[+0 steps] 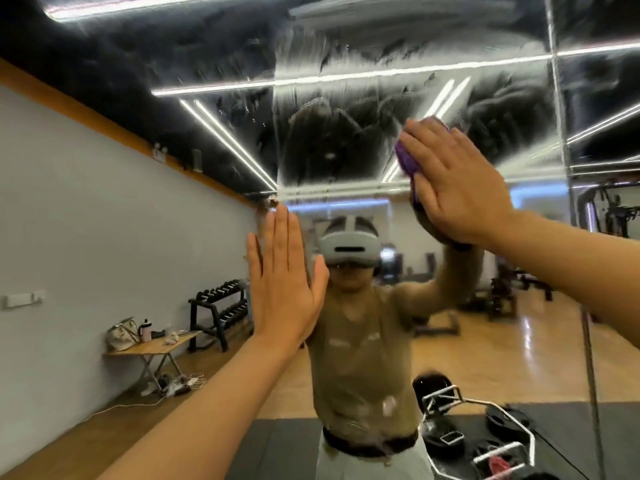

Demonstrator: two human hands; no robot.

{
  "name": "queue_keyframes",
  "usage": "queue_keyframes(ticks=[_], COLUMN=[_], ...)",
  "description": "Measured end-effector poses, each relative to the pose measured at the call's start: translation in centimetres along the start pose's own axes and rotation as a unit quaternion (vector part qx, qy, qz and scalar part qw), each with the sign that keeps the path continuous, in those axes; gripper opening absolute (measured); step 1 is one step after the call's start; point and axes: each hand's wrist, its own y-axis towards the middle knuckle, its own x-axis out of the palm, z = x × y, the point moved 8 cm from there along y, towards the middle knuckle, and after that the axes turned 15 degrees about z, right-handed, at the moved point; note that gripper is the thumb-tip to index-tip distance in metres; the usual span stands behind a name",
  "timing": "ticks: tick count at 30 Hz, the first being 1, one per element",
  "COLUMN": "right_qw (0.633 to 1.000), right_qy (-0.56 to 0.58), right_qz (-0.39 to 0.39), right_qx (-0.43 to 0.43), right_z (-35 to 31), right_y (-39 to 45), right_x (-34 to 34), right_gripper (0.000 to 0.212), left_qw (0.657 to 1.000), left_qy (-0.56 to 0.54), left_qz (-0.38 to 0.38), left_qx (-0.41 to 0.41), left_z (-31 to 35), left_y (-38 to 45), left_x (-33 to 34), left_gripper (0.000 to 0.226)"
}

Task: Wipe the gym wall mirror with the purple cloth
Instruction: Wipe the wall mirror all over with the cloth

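Nearest my view are the two forearms, reaching up and forward to the mirror [346, 140]. My left hand [284, 282] lies flat against the glass with its fingers straight and together, holding nothing; I take it as a brace. My right hand [453, 181] is also flat, fingers straight, and it presses the purple cloth [407, 159] onto the mirror, higher than the left hand and to its right. Only the cloth's left edge shows past the fingers; the rest is hidden under the palm.

What matters for the next stroke: the streaky, smeared patch of the mirror lies up and to the left of the cloth, spreading over the reflected ceiling lights. The cloth sits at that patch's lower right edge. So I judge the wipe should travel up and leftward from the right hand, which is the nearer one and already carries the cloth. Reach at the top may be the limit.
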Motion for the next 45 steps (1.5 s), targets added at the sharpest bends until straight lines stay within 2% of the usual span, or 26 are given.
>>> queue_keyframes(ticks=[2,3,5,9,14,16,19,21,24,26,29,33,35,36,38,41,45], right_qw=[0.999,0.999,0.998,0.964,0.901,0.919,0.985,0.997,0.998,0.999,0.991,0.938,0.912,0.910,0.937,0.985,0.998], right_qy=[0.007,0.013,0.019,0.002,0.072,0.077,0.019,-0.013,-0.011,0.011,0.014,0.030,0.043,0.042,0.025,0.000,-0.002], right_qz=[0.032,0.031,-0.012,-0.129,-0.203,-0.181,-0.107,-0.075,-0.027,-0.019,-0.083,-0.183,-0.211,-0.210,-0.178,-0.127,-0.062], right_qx=[0.029,0.016,-0.053,-0.234,-0.377,-0.341,-0.135,-0.029,0.048,0.040,-0.106,-0.294,-0.350,-0.355,-0.301,-0.113,0.024], right_z=[-1.5,-2.6,-4.9,-6.9,-4.3,-2.1,3.8,6.4,5.9,3.8,0.0,-0.4,0.9,1.8,4.4,9.3,10.0], right_y=[-2.3,-4.0,-8.1,-15.7,-15.7,-12.2,-5.2,-3.3,-4.5,-7.6,-14.6,-20.4,-20.0,-19.0,-15.5,-9.8,-9.1], right_x=[-0.2,-0.4,-0.5,-1.3,-1.4,-1.3,-1.8,-2.2,-2.4,-2.8,-3.6,-4.9,-4.8,-4.7,-4.7,-5.0,-5.0], right_gripper=[0.057,0.056,0.057,0.063,0.060,0.058,0.060,0.062,0.062,0.060,0.061,0.061,0.060,0.060,0.059,0.059,0.061], left_qw=[0.999,0.999,0.998,0.997,0.997,0.998,0.998,0.999,0.999,0.999,0.999,1.000,1.000,1.000,1.000,1.000,1.000], left_qy=[-0.024,-0.036,-0.044,-0.042,-0.024,-0.022,-0.019,-0.017,-0.028,-0.032,-0.027,-0.018,-0.014,-0.011,-0.003,0.003,0.000], left_qz=[0.001,0.001,-0.002,-0.027,-0.034,-0.031,-0.030,-0.026,-0.019,-0.015,-0.008,0.003,0.004,0.004,0.006,0.019,0.019], left_qx=[-0.025,-0.040,-0.040,0.056,0.061,0.056,0.046,0.031,-0.009,-0.028,-0.031,-0.017,-0.015,-0.016,-0.015,-0.011,-0.015], left_z=[0.2,0.4,1.6,5.3,6.9,6.9,7.0,7.4,8.3,8.8,9.0,9.0,9.0,9.0,8.9,9.0,9.2], left_y=[0.0,0.1,0.3,-0.4,-1.5,-1.5,-1.6,-1.8,-1.9,-1.9,-1.8,-2.0,-2.1,-2.1,-2.1,-2.0,-1.9], left_x=[-0.2,-0.3,-0.4,0.6,1.4,1.4,1.5,1.6,1.8,1.8,1.8,1.7,1.8,1.8,2.0,1.9,1.7], left_gripper=[0.071,0.071,0.069,0.068,0.065,0.064,0.064,0.065,0.068,0.071,0.072,0.072,0.071,0.071,0.072,0.073,0.073])
